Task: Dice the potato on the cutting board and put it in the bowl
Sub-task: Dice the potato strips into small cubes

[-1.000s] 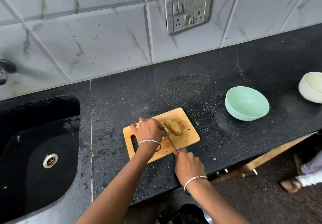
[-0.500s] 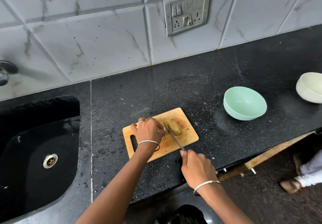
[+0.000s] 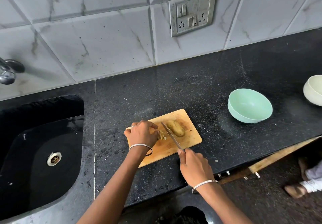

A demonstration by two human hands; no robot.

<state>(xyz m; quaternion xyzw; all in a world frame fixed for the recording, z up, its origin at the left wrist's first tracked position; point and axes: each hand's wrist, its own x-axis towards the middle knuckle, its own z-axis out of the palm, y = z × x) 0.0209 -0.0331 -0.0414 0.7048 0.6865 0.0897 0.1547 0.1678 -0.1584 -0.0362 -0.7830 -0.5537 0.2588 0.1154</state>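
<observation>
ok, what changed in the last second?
The right hand drew the knife back toward the person, then slightly forward again, gripping it throughout. The pale cut end of the potato piece now shows past the left hand. Unchanged: the left hand holds that piece, the potato half lies on the board, the green bowl is empty.

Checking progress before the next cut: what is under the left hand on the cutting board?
Pale cut potato pieces peek out from under the left hand on the cutting board; how much more it covers cannot be seen.
</observation>
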